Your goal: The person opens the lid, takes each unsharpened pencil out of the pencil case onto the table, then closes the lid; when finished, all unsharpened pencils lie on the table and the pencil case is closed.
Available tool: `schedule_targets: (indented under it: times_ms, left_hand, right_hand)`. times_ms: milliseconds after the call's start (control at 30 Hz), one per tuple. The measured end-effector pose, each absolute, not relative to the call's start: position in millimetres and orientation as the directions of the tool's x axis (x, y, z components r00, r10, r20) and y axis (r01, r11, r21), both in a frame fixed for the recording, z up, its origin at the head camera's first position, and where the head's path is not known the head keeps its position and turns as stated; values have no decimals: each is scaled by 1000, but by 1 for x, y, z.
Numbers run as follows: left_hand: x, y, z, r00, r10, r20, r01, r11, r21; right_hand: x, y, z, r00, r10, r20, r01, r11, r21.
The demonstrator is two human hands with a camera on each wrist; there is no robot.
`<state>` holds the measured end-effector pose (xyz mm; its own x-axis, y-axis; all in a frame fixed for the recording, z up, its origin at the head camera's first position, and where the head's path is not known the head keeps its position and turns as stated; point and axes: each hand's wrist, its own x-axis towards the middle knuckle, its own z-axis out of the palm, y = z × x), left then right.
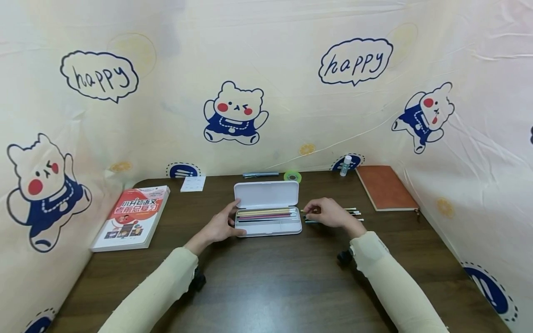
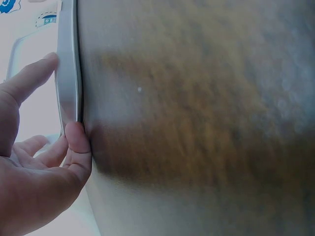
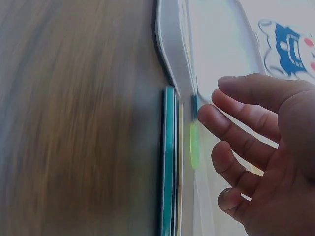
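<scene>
A white pencil case (image 1: 270, 230) lies with its lid (image 1: 266, 194) raised. Several pencils (image 1: 266, 213) lie lengthwise along its back part. At the case's left end, my left hand (image 1: 222, 224) grips the side, thumb at the front corner; the left wrist view shows its fingertips (image 2: 78, 137) against the rim. Just past the right end, my right hand (image 1: 329, 212) hovers over loose pencils (image 1: 355, 212), its fingers loosely bent with nothing visible between them. In the right wrist view a teal pencil (image 3: 169, 162) lies nearest on the table, beside other pencils.
A thick book (image 1: 129, 219) lies at the left and a brown notebook (image 1: 387, 187) at the right. Along the back are a paper slip (image 1: 193, 184), a pen (image 1: 260, 175), green tape (image 1: 292, 172) and a small white tube (image 1: 345, 165). A patterned curtain surrounds the table.
</scene>
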<state>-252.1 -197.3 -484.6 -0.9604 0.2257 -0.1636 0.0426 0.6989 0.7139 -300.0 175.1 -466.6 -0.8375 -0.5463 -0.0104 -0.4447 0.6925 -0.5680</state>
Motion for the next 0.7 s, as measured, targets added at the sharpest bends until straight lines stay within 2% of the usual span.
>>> schedule_targets:
  times_ms: [400, 700]
  left_hand:
    - [-252, -197, -485, -962, 225, -156, 44, 690, 723]
    - [-253, -198, -485, -961, 229, -158, 43, 685, 727]
  right_hand:
    - [-303, 135, -469, -793, -608, -26, -505, 681, -531]
    - [-302, 119, -476, -802, -592, -77, -499, 735, -460]
